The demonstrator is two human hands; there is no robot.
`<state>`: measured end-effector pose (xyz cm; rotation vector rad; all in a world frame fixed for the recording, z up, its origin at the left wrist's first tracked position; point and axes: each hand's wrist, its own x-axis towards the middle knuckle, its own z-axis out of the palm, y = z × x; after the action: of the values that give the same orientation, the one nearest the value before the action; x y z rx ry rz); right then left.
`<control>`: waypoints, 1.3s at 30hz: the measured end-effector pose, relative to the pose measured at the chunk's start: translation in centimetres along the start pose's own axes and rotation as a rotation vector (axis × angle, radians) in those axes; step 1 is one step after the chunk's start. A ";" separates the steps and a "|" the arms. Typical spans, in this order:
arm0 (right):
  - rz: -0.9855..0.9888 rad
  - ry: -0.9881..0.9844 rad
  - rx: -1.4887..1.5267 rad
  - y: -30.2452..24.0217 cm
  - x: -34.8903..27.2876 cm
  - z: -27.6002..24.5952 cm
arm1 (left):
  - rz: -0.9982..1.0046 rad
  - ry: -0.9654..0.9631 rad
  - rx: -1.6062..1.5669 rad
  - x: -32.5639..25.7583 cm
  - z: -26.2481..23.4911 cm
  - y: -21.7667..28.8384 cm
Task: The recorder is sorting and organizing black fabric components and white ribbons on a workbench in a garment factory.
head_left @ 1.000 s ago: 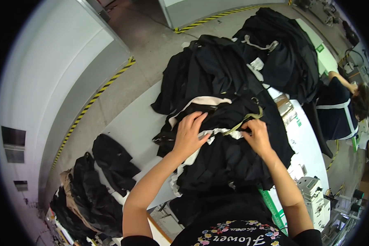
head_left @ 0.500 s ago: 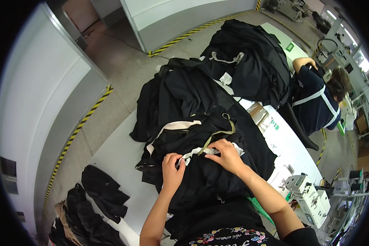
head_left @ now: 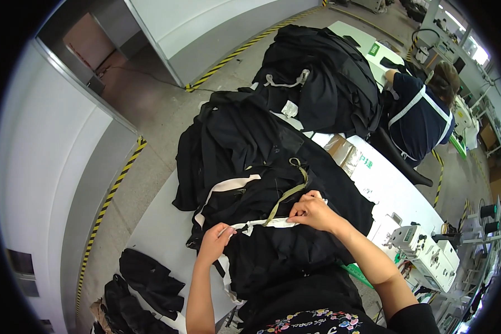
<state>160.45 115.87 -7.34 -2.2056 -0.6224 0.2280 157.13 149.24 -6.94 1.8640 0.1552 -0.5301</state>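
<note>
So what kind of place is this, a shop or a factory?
Most likely a garment factory floor: heaps of black fabric garments on a long white worktable, a white industrial sewing machine, and yellow-black hazard tape on the concrete floor.

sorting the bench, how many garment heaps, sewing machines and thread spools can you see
black garment heaps: 3 (under the hands, far end, lower left)
white sewing machines: 1
dark thread spools: 2
total: 6

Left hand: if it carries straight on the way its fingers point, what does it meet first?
The left hand points right along the white band it pinches. First in line is probably the olive strap crossing it, then the right hand; depth is unclear.
</note>
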 end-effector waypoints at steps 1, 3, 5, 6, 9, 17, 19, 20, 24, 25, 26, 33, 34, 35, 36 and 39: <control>0.025 -0.037 0.032 0.3 -0.2 -0.5 | -0.008 -0.016 0.000 0.1 -0.3 0.1; 0.136 -0.122 0.083 1.2 -0.6 -1.3 | 0.000 -0.042 0.022 0.7 -0.9 0.1; 0.137 -0.090 0.130 2.1 -1.1 -1.7 | -0.033 -0.090 0.028 1.0 -1.5 0.4; 0.189 -0.103 0.104 2.3 -1.3 -2.1 | -0.024 -0.092 0.050 1.2 -1.8 0.3; 0.395 -0.194 0.301 2.8 -1.4 -3.6 | -0.040 -0.144 0.089 1.8 -2.7 0.1; 0.504 -0.107 0.635 5.7 -4.1 -5.3 | -0.162 -0.297 0.006 3.2 -4.4 0.3; 0.448 -0.036 0.640 6.3 -4.9 -5.6 | -0.169 -0.307 0.006 3.3 -4.5 0.4; 0.450 -0.033 0.638 6.3 -5.1 -5.7 | -0.179 -0.310 0.006 3.2 -4.6 0.5; 0.356 0.174 0.371 5.2 -6.2 -5.8 | -0.197 -0.345 -0.099 3.5 -5.1 0.0; 0.233 0.252 0.193 4.9 -6.5 -5.7 | -0.195 -0.348 -0.099 3.6 -5.2 -0.3; 0.160 0.309 0.004 4.5 -6.8 -5.6 | -0.202 -0.347 -0.112 3.7 -5.3 -0.5; -0.086 0.613 -0.516 3.6 -8.2 -4.3 | -0.218 -0.345 -0.145 3.8 -5.7 -0.5; -0.052 0.616 -0.528 3.9 -8.4 -4.2 | -0.229 -0.321 -0.123 3.7 -5.8 -0.5; -0.020 0.619 -0.538 4.1 -8.5 -4.1 | -0.242 -0.296 -0.101 3.6 -5.9 -0.5; -0.009 0.631 -0.549 4.3 -8.7 -4.1 | -0.244 -0.317 -0.061 3.6 -6.2 -0.3; 0.005 0.660 -0.547 5.6 -8.7 -3.7 | -0.267 -0.340 0.059 2.7 -7.7 -0.4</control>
<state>156.27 105.97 -9.56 -2.5848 -0.3222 -0.7260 161.53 156.10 -6.42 1.7901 0.1629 -1.0357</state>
